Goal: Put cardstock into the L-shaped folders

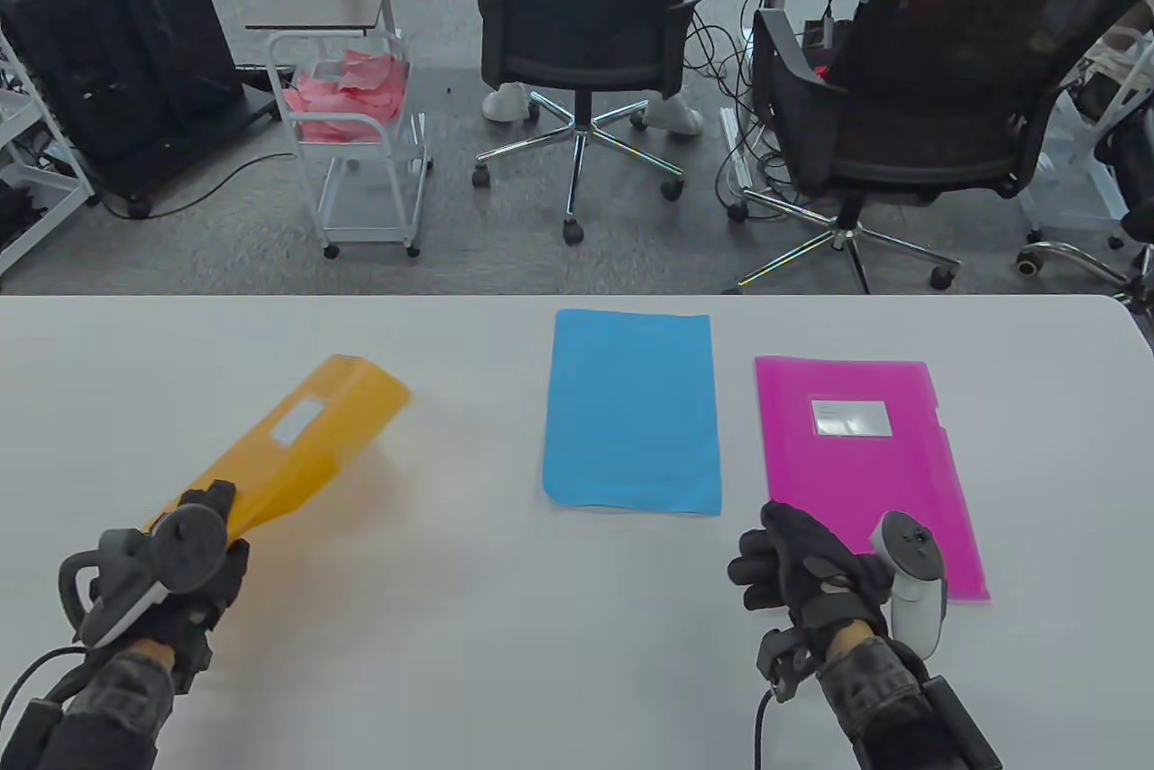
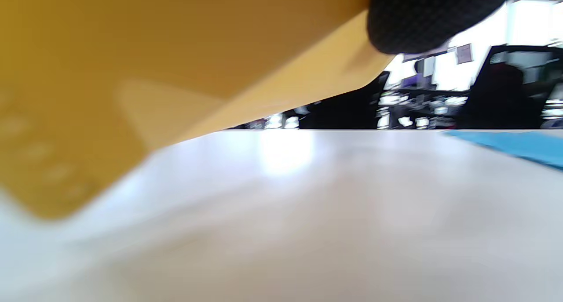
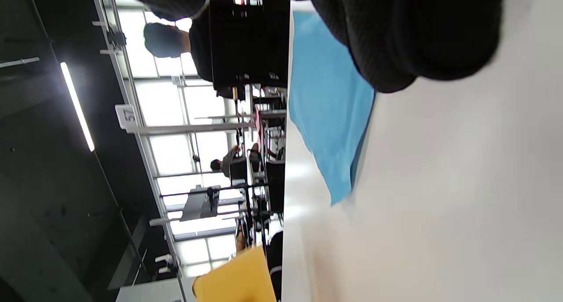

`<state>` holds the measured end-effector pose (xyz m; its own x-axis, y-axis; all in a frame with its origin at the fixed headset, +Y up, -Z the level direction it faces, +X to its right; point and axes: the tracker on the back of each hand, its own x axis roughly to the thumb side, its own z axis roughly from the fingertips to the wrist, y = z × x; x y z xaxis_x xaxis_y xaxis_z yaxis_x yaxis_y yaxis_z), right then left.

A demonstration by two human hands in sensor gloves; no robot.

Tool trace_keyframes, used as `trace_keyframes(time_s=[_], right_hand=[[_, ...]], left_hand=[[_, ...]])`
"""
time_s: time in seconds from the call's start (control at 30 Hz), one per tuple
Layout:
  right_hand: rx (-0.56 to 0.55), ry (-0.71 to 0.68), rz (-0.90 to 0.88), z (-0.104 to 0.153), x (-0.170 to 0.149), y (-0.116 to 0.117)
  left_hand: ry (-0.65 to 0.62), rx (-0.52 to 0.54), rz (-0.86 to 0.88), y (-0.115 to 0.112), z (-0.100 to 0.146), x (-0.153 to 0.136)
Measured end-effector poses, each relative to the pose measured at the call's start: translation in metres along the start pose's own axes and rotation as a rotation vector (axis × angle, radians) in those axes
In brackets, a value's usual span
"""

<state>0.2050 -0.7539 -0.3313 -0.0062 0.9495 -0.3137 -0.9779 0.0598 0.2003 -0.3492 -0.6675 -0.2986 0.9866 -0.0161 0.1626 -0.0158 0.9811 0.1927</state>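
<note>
A gloved left hand (image 1: 185, 567) gripped the near end of an orange L-shaped folder (image 1: 302, 441) at the table's front left, holding it raised off the white table (image 1: 505, 626) so that its far end, with a white label, angled up and away toward the middle. In the left wrist view a dark fingertip (image 2: 422, 20) pressed on the folder's edge (image 2: 145, 73), the sheet filling most of that frame above the table surface (image 2: 308, 214).

At the front right, the right hand (image 1: 802, 572) hovered low over the table with its fingers curled loosely inward, grasping nothing, just beside the near left corner of a pink L-shaped folder (image 1: 861, 472). Whether it touched the tabletop could not be told. The white tracker (image 1: 912, 576) on its back overlapped the pink folder's lower edge in the table view. That folder lay flat, a white label near its far end.

Between the two folders, toward the table's middle, a sheet of blue cardstock (image 1: 631, 411) lay flat and apart from both hands; the right wrist view showed it (image 3: 325, 117) beyond the dark gloved fingers (image 3: 396, 34), with the orange folder (image 3: 237, 278) raised in the distance.

Past the table's far edge stood two black office chairs (image 1: 586, 4) and a white cart (image 1: 356, 139) holding pink paper.
</note>
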Motion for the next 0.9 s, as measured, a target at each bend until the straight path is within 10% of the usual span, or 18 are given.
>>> trace_keyframes(time_s=[0.27,0.43,0.9], right_hand=[[0.470,0.074,-0.058,-0.002,-0.024,0.096],[0.354,0.231,0.038,0.001,-0.038,0.101],[0.249,0.411,0.142,-0.012,-0.066,0.082]], left_hand=[[-0.529,-0.156,0.009,-0.030,0.039,0.111],[-0.621,-0.447,0.036,-0.068,0.041,0.132],[-0.594,-0.603,0.100,-0.077,0.037,0.130]])
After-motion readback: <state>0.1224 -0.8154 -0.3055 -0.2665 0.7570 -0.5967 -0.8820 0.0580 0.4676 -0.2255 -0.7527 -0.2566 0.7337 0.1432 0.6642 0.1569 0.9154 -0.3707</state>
